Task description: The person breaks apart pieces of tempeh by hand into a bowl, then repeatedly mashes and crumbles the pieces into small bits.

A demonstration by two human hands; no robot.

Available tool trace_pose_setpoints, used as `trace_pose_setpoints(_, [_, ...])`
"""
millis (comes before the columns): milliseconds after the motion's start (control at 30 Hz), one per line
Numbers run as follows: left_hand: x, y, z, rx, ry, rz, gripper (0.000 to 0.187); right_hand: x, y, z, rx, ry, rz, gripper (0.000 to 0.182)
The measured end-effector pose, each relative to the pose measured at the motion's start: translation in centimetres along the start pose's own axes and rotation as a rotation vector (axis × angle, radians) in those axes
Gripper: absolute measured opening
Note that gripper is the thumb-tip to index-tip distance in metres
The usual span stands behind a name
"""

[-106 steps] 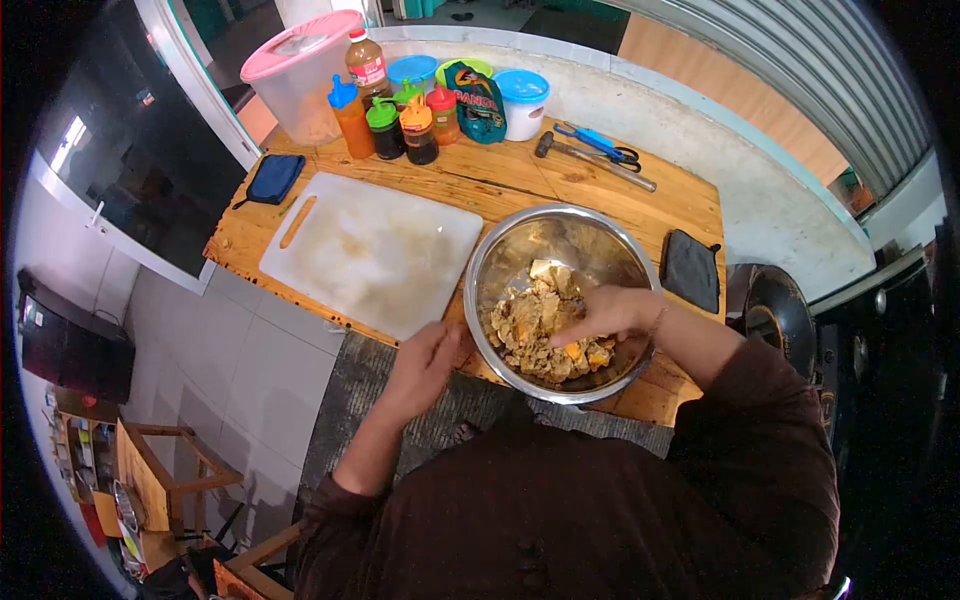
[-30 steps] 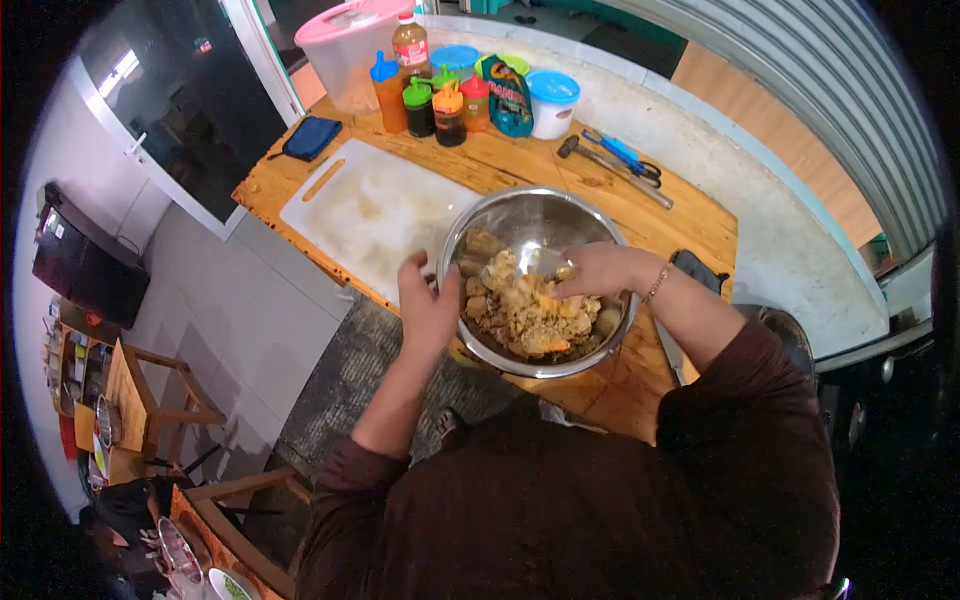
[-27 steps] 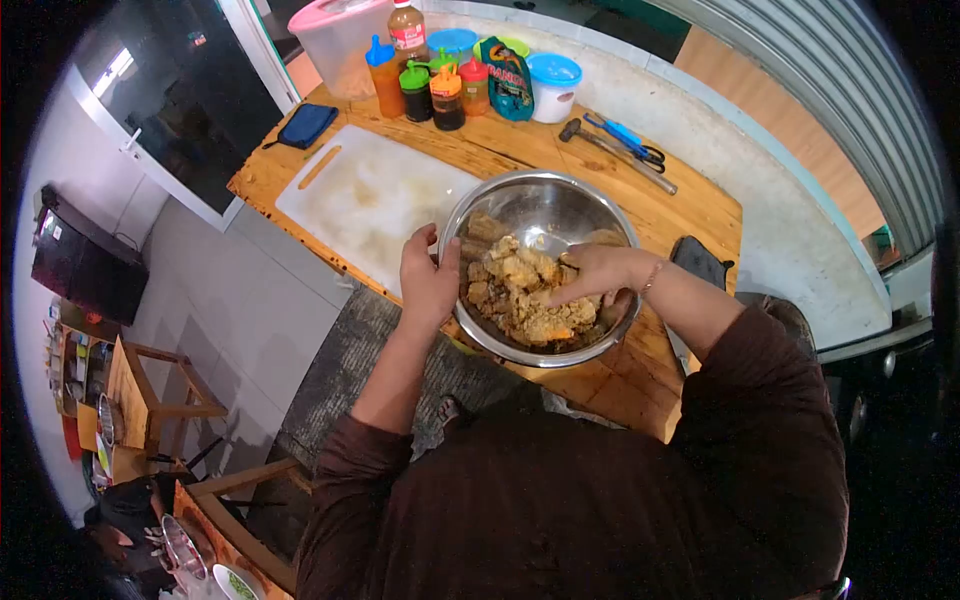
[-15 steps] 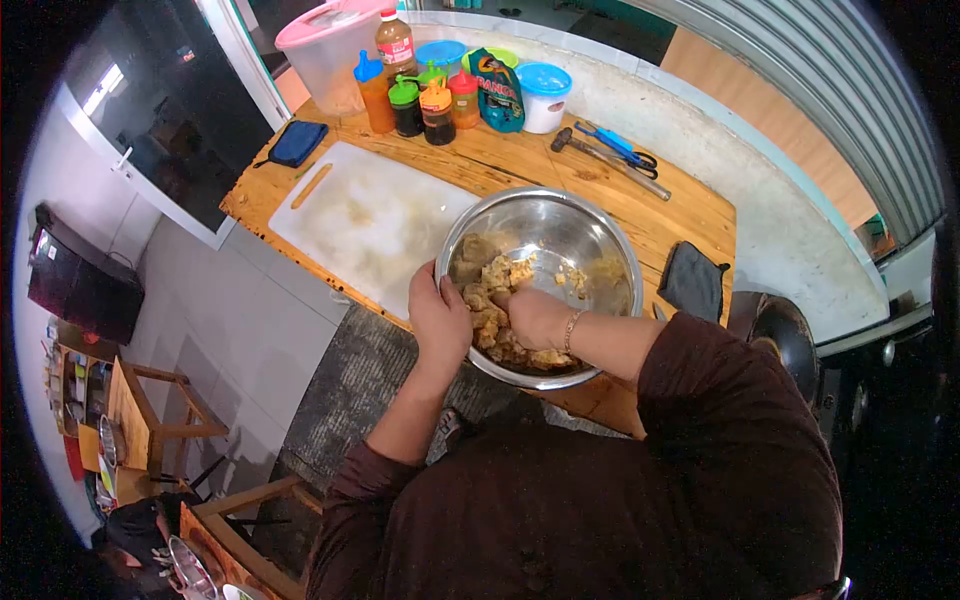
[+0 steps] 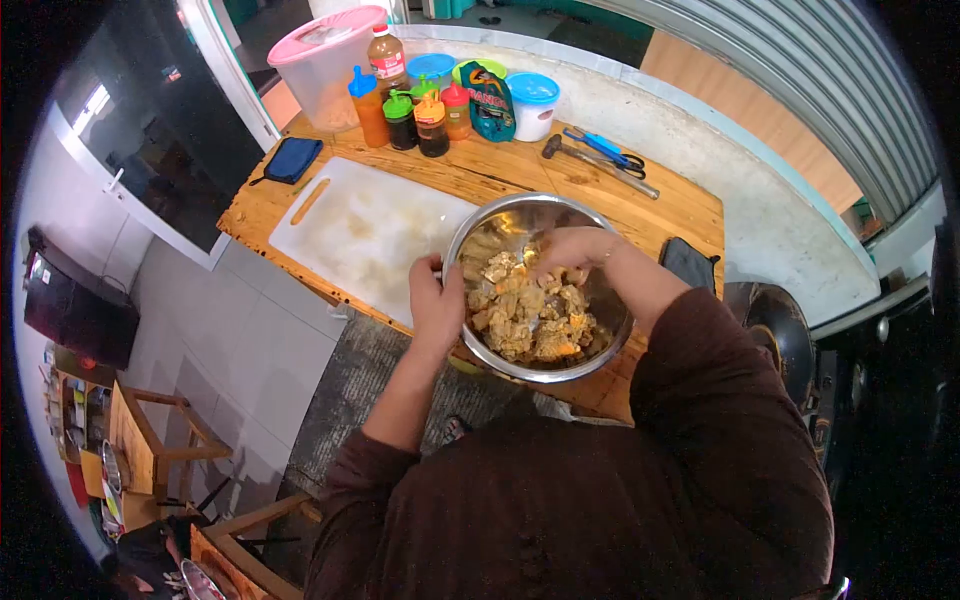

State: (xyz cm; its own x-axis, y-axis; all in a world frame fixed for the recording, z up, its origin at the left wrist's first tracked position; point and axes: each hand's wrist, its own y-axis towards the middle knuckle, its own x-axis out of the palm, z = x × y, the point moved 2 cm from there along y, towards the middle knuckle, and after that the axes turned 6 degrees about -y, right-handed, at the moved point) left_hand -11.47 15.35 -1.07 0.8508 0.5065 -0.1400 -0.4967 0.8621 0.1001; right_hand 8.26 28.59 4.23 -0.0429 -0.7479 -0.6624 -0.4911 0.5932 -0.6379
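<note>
A steel mixing bowl stands at the front edge of the wooden table. Wet, yellow-brown food chunks, perhaps marinated meat, lie in a loose heap inside it. My left hand grips the bowl's left rim, thumb towards the inside and fingers round the outer wall. Inside the bowl, at its far right, my right hand reaches down with bent fingers against the chunks. Those fingertips are blurred and partly hidden, so I cannot make out whether they pinch a piece.
Left of the bowl lies a white cutting board. Sauce bottles, a lidded tub and a green pouch line the back. A hammer, scissors and a dark pouch lie to the right.
My right hand has moved from the heap at the lower left of the bowl up to the far right side. The chunks now spread more across the bottom. My left hand stays on the rim.
</note>
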Motion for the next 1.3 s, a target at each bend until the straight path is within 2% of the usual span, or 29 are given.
trace_pose_setpoints(33, [0.2,1.1,0.0,0.100,0.068,-0.038,0.032,0.1,-0.5,-1.2,0.070,0.119,0.038,0.083])
trace_pose_setpoints(67, [0.6,1.9,-0.3,0.131,0.128,-0.071,0.031,0.8,-0.1,-2.4,0.034,0.107,0.091,0.090])
trace_pose_setpoints(133, [1.1,3.1,-0.6,0.204,0.248,-0.134,0.030,3.7,2.3,-4.5,-0.104,-0.079,0.164,0.092])
trace_pose_setpoints(167, [1.0,3.2,-0.8,0.197,0.230,-0.124,0.031,6.0,4.0,-4.9,-0.205,-0.251,0.179,0.087])
trace_pose_setpoints(267, [0.9,2.5,-1.0,0.180,0.199,-0.093,0.034,10.5,2.1,-6.6,-0.314,-0.529,0.307,0.066])
trace_pose_setpoints(467, [0.8,1.4,0.3,0.257,0.227,-0.054,0.035,10.7,0.9,-5.9,-0.286,-0.405,0.281,0.026])
trace_pose_setpoints(567, [0.7,1.3,0.2,0.252,0.229,-0.075,0.034,10.7,2.9,-5.0,-0.116,-0.256,0.241,0.031])
trace_pose_setpoints(667, [0.8,1.4,0.0,0.236,0.215,-0.079,0.034,9.6,2.7,-5.0,-0.130,-0.209,0.400,0.020])
trace_pose_setpoints(767, [0.8,1.4,0.5,0.275,0.222,-0.080,0.035,7.9,4.9,-3.8,-0.034,-0.206,0.304,0.028])
trace_pose_setpoints(867, [0.4,1.5,0.7,0.268,0.228,-0.123,0.038,4.3,1.2,-4.5,-0.099,0.101,0.289,0.051])
trace_pose_setpoints(933, [0.6,1.5,0.3,0.192,0.207,-0.113,0.040,2.3,0.5,-2.8,0.099,0.028,-0.104,0.078])
trace_pose_setpoints(1000, [0.7,1.6,0.4,0.191,0.209,-0.106,0.041,3.7,-0.9,0.6,-0.050,-0.167,0.090,0.095])
trace_pose_setpoints(1100, [0.5,1.5,0.1,0.193,0.160,-0.092,0.042,6.2,-4.7,1.1,-0.039,-0.142,-0.085,0.119])
trace_pose_setpoints(1200, [0.9,1.4,0.3,0.205,0.181,-0.115,0.042,8.7,-4.1,-2.8,0.180,-0.386,-0.029,0.113])
trace_pose_setpoints(1233, [0.7,1.3,0.8,0.219,0.199,-0.129,0.042,9.7,-2.7,-2.4,0.145,-0.354,0.053,0.085])
trace_pose_setpoints(1300, [0.5,1.3,1.0,0.206,0.227,-0.136,0.042,10.4,-0.8,-2.3,0.065,-0.339,0.128,0.067])
